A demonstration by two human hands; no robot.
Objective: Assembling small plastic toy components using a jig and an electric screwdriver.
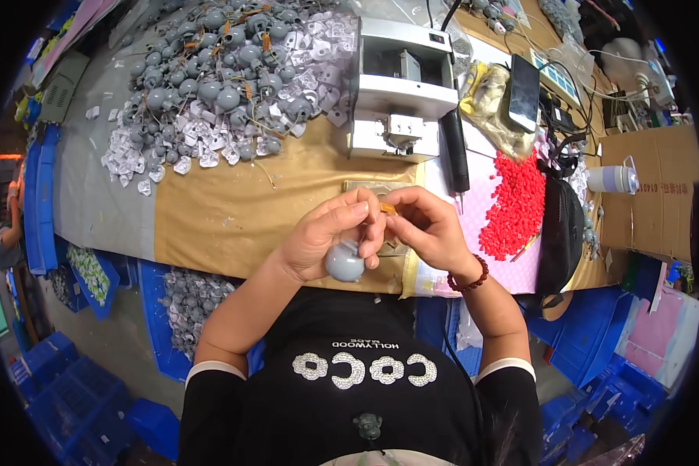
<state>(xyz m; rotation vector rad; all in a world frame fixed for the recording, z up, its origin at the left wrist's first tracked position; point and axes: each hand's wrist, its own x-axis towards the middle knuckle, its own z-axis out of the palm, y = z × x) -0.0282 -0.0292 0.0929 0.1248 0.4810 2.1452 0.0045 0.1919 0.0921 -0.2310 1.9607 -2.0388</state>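
Observation:
My left hand (330, 233) is curled around a glossy grey ball (345, 262) with a paler top, held just above the table's front edge. Close beside it, my right hand (431, 229) pinches a small orange tab (387, 208) between thumb and forefinger. Whether the tab is joined to the ball is hidden by my fingers. Under both hands lies a flat metal-looking plate (373, 187), mostly covered by them. A heap of similar grey balls (229, 97), some with orange tabs and thin wires, spreads over the far left of the table.
White plastic pieces (124, 155) edge the heap. Beyond my hands stands a white machine (404, 85), with a black electric screwdriver (454, 151) beside it. To the right are small red parts (511, 210), a phone (523, 93), a black bag (561, 233) and a tumbler (612, 179).

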